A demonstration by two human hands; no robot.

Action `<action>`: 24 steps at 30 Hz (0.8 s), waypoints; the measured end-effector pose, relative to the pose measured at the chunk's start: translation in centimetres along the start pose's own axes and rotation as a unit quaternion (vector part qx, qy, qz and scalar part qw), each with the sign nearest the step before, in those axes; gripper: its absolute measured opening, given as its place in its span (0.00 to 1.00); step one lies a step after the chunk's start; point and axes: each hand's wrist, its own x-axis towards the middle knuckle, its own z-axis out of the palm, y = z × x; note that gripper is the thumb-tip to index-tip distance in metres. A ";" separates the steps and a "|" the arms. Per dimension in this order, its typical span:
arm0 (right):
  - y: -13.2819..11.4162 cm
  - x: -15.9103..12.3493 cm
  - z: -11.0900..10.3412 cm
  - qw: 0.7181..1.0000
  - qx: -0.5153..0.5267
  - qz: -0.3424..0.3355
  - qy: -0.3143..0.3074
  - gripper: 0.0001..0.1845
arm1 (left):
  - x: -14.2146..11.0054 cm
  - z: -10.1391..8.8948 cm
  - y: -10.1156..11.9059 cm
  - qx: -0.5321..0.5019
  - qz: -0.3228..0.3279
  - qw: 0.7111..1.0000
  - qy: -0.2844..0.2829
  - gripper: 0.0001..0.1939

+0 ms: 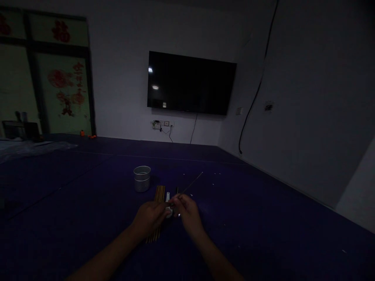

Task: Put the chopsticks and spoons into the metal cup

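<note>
My right hand (190,218) is closed in a pinch around a thin, straight rod (191,183), which slants up and away to the right. My left hand (148,219) meets it, its fingertips pinched at the rod's near end. Dim light hides the rod's exact kind. Beneath my hands lies a row of wooden chopsticks (160,192), partly covered by my left hand. Beside them is a white spoon (168,196), its lower part half hidden by my fingers. A dark, slim handle (177,189) shows just behind my right hand.
A silvery metal cup (142,180) stands upright left of the chopsticks on the dark blue-purple surface (102,187). Small white scraps (213,184) lie to the right. Clear plastic sheeting (38,149) is at far left. A television (191,84) hangs on the wall.
</note>
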 end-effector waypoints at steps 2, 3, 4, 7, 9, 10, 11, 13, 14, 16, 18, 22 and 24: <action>0.2 0.6 -0.9 0.998 -0.022 0.003 0.058 0.23 | 0.0 0.0 0.0 0.001 -0.028 0.999 -0.017 0.18; 0.4 0.9 -1.5 0.996 -0.041 0.005 0.084 0.24 | 0.0 -0.1 -0.1 0.003 -0.044 0.999 -0.023 0.18; 0.6 1.1 -2.1 0.992 -0.063 0.006 0.111 0.24 | 0.0 -0.2 -0.1 0.004 -0.060 0.998 -0.028 0.19; 1.7 1.6 -3.8 0.976 -0.149 0.001 0.159 0.24 | 0.2 -0.6 -0.2 0.005 -0.109 0.993 -0.044 0.19; 2.4 1.7 -4.6 0.966 -0.202 -0.004 0.160 0.22 | 0.3 -0.8 -0.2 0.000 -0.141 0.988 -0.057 0.19; 2.8 1.7 -4.8 0.961 -0.220 0.001 0.166 0.21 | 0.4 -0.9 -0.3 -0.003 -0.152 0.986 -0.063 0.19; 3.1 1.7 -5.0 0.956 -0.234 0.008 0.174 0.21 | 0.4 -0.9 -0.4 -0.008 -0.161 0.985 -0.067 0.18; 3.6 1.6 -5.0 0.946 -0.265 0.022 0.185 0.21 | 0.4 -0.8 -0.6 -0.017 -0.171 0.983 -0.067 0.18; 3.8 1.7 -5.0 0.941 -0.283 0.029 0.185 0.21 | 0.3 -0.7 -0.7 -0.019 -0.172 0.983 -0.065 0.18; 3.9 1.7 -5.0 0.931 -0.319 0.044 0.172 0.20 | 0.2 -0.4 -1.0 -0.022 -0.174 0.983 -0.062 0.18; 3.8 1.8 -4.9 0.921 -0.357 0.060 0.142 0.18 | 0.1 -0.2 -1.3 -0.025 -0.177 0.982 -0.067 0.18; 3.4 1.9 -4.8 0.882 -0.456 0.089 0.076 0.15 | 0.0 0.1 -1.6 -0.035 -0.191 0.977 -0.087 0.19; 3.3 1.9 -4.6 0.871 -0.478 0.096 0.060 0.15 | 0.0 0.1 -1.7 -0.041 -0.197 0.975 -0.094 0.19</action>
